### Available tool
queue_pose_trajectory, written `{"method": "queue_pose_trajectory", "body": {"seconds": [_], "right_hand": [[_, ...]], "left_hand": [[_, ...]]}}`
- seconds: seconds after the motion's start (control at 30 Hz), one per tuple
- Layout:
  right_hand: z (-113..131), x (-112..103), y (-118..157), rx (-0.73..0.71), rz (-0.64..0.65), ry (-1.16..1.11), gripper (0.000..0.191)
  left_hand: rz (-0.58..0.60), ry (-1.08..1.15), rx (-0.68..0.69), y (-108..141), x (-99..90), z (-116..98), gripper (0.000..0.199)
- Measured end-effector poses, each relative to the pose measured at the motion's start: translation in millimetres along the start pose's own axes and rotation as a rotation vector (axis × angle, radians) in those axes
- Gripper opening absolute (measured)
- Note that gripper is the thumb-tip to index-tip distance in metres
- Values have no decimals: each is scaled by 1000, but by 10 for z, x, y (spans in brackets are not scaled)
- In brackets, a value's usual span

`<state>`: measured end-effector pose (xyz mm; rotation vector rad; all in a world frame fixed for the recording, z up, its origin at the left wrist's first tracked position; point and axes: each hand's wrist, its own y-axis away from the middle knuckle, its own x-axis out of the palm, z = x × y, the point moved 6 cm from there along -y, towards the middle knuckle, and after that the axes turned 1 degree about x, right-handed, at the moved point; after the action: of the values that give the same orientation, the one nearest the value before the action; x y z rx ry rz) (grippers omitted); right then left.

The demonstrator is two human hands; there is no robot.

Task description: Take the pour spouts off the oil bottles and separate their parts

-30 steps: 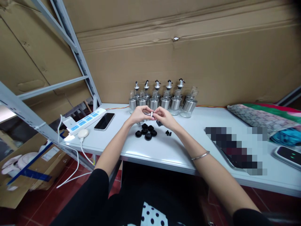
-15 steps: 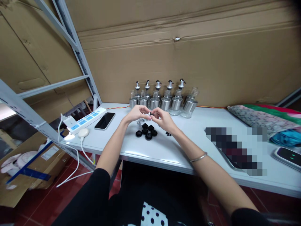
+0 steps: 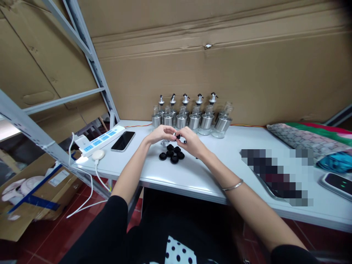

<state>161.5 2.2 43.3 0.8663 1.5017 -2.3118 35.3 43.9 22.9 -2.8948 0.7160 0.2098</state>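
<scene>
My left hand [image 3: 162, 134] and my right hand [image 3: 191, 141] meet above the white table, fingers pinched together around a small black part [image 3: 178, 136]. Much of that part is hidden by the fingertips. Just below the hands lies a pile of round black stoppers [image 3: 174, 158]. Small silvery pieces [image 3: 165, 143] lie beside the pile, partly covered by my left hand. Behind the hands stand several glass bottles with metal sleeves [image 3: 181, 121]; those at the back carry silver pour spouts [image 3: 186, 98] with black tips.
To the left are a black phone [image 3: 123, 141], a power strip [image 3: 101, 140] and a round white charger [image 3: 98, 154]. At the right lie a blurred dark item [image 3: 269, 174], a patterned bag [image 3: 297, 141] and a device with green lights [image 3: 339, 184]. Cardboard [image 3: 165, 66] rises behind.
Both hands have shifted slightly down, and the part between them shows more black. My right hand now covers more of the small black pieces to the right of the stoppers.
</scene>
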Motion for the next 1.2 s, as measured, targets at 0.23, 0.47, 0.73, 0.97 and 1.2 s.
{"method": "queue_pose_trajectory", "body": {"seconds": [0.23, 0.47, 0.73, 0.97, 1.2], "right_hand": [[-566, -115, 103, 554, -85, -315, 23], [-509, -55, 103, 697, -51, -473, 29], [-464, 5, 88, 665, -158, -518, 24], [-334, -20, 35, 502, -135, -269, 16], [-276, -21, -3, 304, -77, -8, 9]], "left_hand": [[-282, -138, 270, -82, 78, -61, 47], [-270, -262, 395, -56, 150, -135, 41], [-220, -268, 312, -47, 81, -166, 47], [-171, -264, 213, -27, 9, -190, 47], [-141, -226, 178, -40, -17, -170, 47]]}}
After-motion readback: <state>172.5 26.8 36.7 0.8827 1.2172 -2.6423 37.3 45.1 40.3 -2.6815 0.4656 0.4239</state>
